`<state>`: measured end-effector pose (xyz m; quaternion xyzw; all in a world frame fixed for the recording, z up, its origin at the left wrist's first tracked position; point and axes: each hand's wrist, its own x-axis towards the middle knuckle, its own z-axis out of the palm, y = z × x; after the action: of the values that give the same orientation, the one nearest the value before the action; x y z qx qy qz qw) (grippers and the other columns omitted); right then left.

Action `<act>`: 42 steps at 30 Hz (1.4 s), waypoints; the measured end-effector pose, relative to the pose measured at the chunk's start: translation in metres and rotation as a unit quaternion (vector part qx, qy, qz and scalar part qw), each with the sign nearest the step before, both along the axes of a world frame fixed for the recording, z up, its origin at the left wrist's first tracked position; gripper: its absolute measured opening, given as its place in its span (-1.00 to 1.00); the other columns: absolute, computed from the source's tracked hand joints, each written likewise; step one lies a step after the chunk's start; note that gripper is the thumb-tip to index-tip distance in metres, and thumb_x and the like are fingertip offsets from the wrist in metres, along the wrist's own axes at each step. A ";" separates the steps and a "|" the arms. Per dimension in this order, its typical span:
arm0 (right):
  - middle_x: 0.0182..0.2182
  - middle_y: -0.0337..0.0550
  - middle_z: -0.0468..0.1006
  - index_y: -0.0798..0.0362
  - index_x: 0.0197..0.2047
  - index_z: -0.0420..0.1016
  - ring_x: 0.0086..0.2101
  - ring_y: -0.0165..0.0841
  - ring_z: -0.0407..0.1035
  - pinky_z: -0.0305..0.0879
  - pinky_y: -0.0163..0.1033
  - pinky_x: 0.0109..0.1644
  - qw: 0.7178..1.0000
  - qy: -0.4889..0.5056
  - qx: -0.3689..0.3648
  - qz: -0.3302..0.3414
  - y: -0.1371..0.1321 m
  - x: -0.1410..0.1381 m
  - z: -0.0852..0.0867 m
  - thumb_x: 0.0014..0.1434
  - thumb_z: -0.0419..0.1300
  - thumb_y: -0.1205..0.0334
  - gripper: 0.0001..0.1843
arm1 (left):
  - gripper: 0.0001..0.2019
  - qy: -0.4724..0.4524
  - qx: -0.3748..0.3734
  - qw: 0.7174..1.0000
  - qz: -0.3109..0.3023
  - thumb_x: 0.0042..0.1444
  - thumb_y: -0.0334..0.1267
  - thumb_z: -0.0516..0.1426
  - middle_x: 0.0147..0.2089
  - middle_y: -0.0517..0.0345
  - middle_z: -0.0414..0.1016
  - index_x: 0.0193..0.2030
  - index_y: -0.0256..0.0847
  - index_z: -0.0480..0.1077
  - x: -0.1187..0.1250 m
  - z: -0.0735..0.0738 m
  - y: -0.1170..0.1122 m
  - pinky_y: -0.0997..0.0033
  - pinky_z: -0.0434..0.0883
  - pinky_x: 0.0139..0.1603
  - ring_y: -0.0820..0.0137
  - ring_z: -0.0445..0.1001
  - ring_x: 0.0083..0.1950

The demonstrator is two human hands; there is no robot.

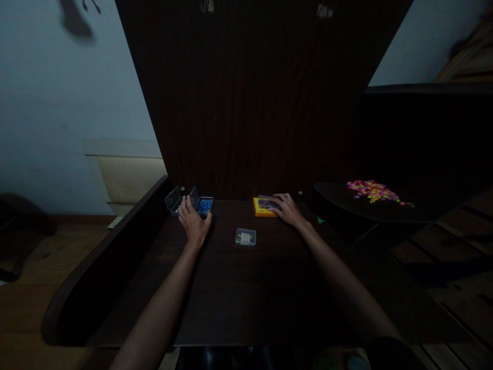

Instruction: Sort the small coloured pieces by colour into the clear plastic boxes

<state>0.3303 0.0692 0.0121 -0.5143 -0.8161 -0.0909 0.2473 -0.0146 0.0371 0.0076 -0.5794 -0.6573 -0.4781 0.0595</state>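
Observation:
My left hand (194, 223) reaches over two small clear plastic boxes at the back left of the dark wooden table, its fingers apart. The right-hand box (205, 205) holds blue pieces; the left box (172, 201), partly hidden by my fingers, has its lid raised. My right hand (287, 209) has its thumb and fingers around the right end of a flat clear plastic box (265, 202) with dark contents. That box rests on a yellow box (260, 212). Between my hands lies a closed clear box (245, 237) with a pale label and yellow bits inside.
A heap of pink, orange and yellow small pieces (373, 191) sits on a dark curved shelf (339, 198) to the right. A small green piece (320, 220) lies right of my right hand. A tall dark panel (246, 113) stands behind, and a raised side board (111, 252) borders the left.

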 end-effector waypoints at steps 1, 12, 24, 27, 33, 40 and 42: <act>0.02 0.04 0.38 0.00 0.09 0.44 0.02 -0.09 0.18 0.23 0.07 0.09 1.000 -0.007 0.004 -0.012 0.001 -0.001 0.001 0.19 0.13 0.08 -0.59 | -0.16 -0.009 -0.007 1.000 0.004 -0.02 -0.14 0.17 0.37 -0.26 -0.03 0.35 -0.35 -0.12 0.000 0.000 0.001 -0.14 0.12 0.25 -0.08 0.01 0.33; -0.07 0.03 0.37 -0.05 0.07 0.47 -0.09 -0.06 0.19 0.27 0.11 0.00 0.998 -0.001 0.021 -0.059 0.012 -0.004 0.001 0.11 0.20 0.11 -0.57 | 0.01 -0.022 -0.057 0.998 0.006 -0.11 -0.06 0.24 0.35 -0.32 -0.02 0.38 -0.34 -0.23 -0.002 0.001 0.007 -0.22 0.12 0.21 -0.14 0.05 0.31; -0.08 0.00 0.40 0.03 0.13 0.34 -0.07 -0.13 0.23 0.23 0.06 0.07 0.988 0.125 0.086 -0.006 -0.052 -0.006 0.027 0.25 0.04 0.13 -0.60 | 0.10 -0.019 -0.108 0.994 0.003 -0.19 -0.11 0.32 0.22 -0.35 0.19 0.37 -0.37 -0.27 -0.003 0.008 0.014 -0.23 0.14 0.18 -0.16 0.14 0.25; -0.09 -0.03 0.41 0.01 0.10 0.36 -0.07 -0.14 0.24 0.24 0.04 0.06 0.987 0.138 0.081 0.006 -0.070 -0.012 0.030 0.26 0.03 0.15 -0.63 | 0.05 -0.012 -0.104 0.994 -0.013 -0.15 -0.14 0.29 0.22 -0.40 0.17 0.36 -0.46 -0.24 -0.004 0.004 0.017 -0.23 0.12 0.19 -0.17 0.14 0.24; -0.08 -0.04 0.44 -0.04 0.08 0.37 -0.04 -0.15 0.27 0.25 0.05 0.06 0.986 0.152 0.053 0.041 -0.093 -0.027 0.021 0.25 0.03 0.16 -0.66 | -0.22 0.017 -0.066 0.994 -0.083 -0.12 -0.24 0.22 0.15 -0.28 0.22 0.25 -0.43 0.03 -0.008 -0.005 0.023 -0.07 0.16 0.25 -0.03 0.18 0.23; -0.03 -0.04 0.46 -0.06 0.13 0.32 0.00 -0.14 0.30 0.13 0.14 0.17 0.985 0.159 0.037 0.061 -0.096 -0.046 0.017 0.25 0.02 0.17 -0.61 | -0.47 0.025 -0.062 0.981 -0.184 -0.08 -0.30 0.16 0.07 -0.09 0.30 0.09 -0.23 0.20 -0.008 -0.008 0.021 0.08 0.29 0.20 0.12 0.31 0.15; -0.04 -0.05 0.46 -0.07 0.11 0.34 0.00 -0.15 0.30 0.14 0.13 0.17 0.984 0.161 0.031 0.069 -0.095 -0.052 0.019 0.25 0.02 0.16 -0.64 | -0.41 0.026 -0.065 0.979 -0.190 -0.09 -0.27 0.18 0.11 -0.11 0.29 0.14 -0.25 0.16 -0.005 -0.008 0.019 0.08 0.28 0.21 0.11 0.30 0.17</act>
<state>0.2781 -0.0257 0.0307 -0.4566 -0.7959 -0.0147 0.3973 -0.0198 0.0565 0.0000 -0.7084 -0.5633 -0.4221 -0.0528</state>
